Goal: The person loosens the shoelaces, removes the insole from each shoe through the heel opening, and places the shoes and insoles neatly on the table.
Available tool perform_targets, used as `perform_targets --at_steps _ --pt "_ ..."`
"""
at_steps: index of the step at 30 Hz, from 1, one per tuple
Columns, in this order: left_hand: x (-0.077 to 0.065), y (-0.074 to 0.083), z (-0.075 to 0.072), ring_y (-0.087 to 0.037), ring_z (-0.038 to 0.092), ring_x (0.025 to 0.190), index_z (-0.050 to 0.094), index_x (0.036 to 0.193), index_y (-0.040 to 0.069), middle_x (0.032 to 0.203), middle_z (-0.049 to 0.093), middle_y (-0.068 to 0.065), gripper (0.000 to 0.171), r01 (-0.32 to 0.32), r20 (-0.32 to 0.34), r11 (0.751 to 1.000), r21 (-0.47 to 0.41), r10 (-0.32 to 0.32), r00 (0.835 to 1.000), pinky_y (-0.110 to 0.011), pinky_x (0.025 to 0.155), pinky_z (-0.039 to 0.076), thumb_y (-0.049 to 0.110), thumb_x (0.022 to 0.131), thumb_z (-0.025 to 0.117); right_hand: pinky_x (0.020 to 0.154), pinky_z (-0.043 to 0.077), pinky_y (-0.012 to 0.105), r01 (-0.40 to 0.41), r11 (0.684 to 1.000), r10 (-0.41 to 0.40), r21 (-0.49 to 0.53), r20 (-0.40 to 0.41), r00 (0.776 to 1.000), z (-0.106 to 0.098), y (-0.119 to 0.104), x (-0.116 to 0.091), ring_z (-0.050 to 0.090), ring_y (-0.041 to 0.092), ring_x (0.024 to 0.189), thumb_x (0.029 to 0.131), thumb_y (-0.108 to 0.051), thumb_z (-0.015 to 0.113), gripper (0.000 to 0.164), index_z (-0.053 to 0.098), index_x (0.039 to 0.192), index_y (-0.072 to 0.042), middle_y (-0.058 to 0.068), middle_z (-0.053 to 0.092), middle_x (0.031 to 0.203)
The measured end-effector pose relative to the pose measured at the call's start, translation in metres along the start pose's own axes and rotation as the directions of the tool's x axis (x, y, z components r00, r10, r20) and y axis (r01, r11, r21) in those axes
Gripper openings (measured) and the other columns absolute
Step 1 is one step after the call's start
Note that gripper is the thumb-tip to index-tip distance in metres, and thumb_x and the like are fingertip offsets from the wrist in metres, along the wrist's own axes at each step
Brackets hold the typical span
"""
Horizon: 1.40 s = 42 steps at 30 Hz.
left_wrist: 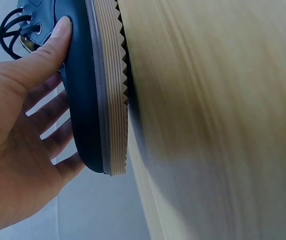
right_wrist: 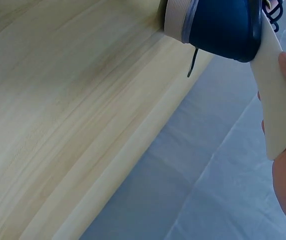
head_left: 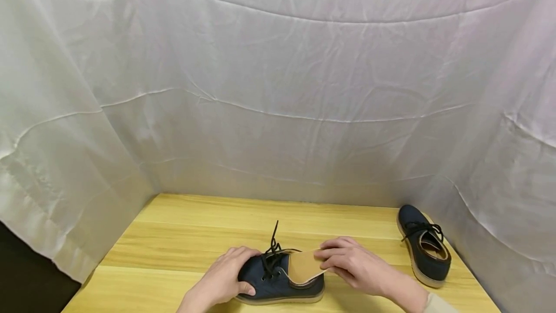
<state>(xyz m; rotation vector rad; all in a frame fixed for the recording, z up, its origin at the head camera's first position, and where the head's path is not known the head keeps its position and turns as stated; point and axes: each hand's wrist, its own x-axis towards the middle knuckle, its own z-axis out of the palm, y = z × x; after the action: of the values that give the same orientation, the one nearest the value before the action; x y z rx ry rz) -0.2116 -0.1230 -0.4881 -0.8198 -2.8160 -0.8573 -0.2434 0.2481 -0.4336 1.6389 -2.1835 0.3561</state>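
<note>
A dark navy lace-up shoe (head_left: 275,290) with a tan sole stands at the front of the table, its toe to the left. My left hand (head_left: 226,274) grips the toe end. In the left wrist view its thumb presses one side of the shoe upper (left_wrist: 80,100), with the fingers round the other side. At the heel end, my right hand (head_left: 354,264) pinches a tan insole (head_left: 301,267). The front of that insole is hidden inside the shoe, while its rear sticks out past the heel. The right wrist view shows the insole's pale underside (right_wrist: 273,100).
A second navy shoe (head_left: 423,245), laces tied, stands near the right edge of the wooden table (head_left: 182,240). Grey-white cloth (head_left: 278,149) hangs behind the table and along both sides.
</note>
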Motion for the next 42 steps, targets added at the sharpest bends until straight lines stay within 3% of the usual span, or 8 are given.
perform_targets --at_steps 14,23,34,42 --pt "0.0 0.001 -0.001 -0.026 0.058 0.125 0.061 0.141 0.023 0.134 0.064 0.006 0.078 0.007 0.009 1.0 -0.003 -0.007 1.0 -0.057 0.102 0.048 0.041 0.071 0.092 0.094 0.053 0.047 -0.018 1.0 0.018 0.0 -0.005 1.0 -0.006 0.002 -0.005 0.065 0.024 0.118 0.091 -0.006 0.078 0.025 0.076 0.112 -0.019 -0.001 0.072 0.128" --pt "0.0 0.0 0.0 -0.027 0.058 0.125 0.061 0.14 0.022 0.134 0.064 0.006 0.078 0.007 0.007 1.0 -0.004 -0.007 1.0 -0.058 0.102 0.047 0.041 0.071 0.092 0.093 0.043 0.039 -0.025 1.0 0.025 -0.005 -0.018 1.0 -0.009 0.001 -0.007 0.065 0.023 0.116 0.094 -0.009 0.075 0.021 0.076 0.112 -0.02 -0.003 0.073 0.127" --pt "0.0 0.001 0.0 -0.027 0.058 0.125 0.061 0.14 0.022 0.134 0.064 0.006 0.078 0.007 0.005 1.0 0.004 -0.007 1.0 -0.058 0.102 0.047 0.04 0.07 0.092 0.093 0.049 0.043 -0.021 1.0 0.021 0.013 -0.039 0.999 -0.012 0.002 -0.014 0.064 0.026 0.118 0.088 -0.004 0.079 0.031 0.076 0.114 -0.02 0.0 0.072 0.128" --pt "0.0 0.001 -0.001 -0.027 0.058 0.126 0.061 0.141 0.021 0.134 0.064 0.005 0.079 0.012 0.013 1.0 -0.001 -0.012 1.0 -0.058 0.102 0.047 0.041 0.071 0.092 0.097 0.044 0.036 -0.032 0.999 0.034 0.031 -0.04 0.999 -0.018 0.002 -0.019 0.064 0.025 0.118 0.097 -0.01 0.072 0.02 0.076 0.114 -0.019 0.001 0.072 0.129"
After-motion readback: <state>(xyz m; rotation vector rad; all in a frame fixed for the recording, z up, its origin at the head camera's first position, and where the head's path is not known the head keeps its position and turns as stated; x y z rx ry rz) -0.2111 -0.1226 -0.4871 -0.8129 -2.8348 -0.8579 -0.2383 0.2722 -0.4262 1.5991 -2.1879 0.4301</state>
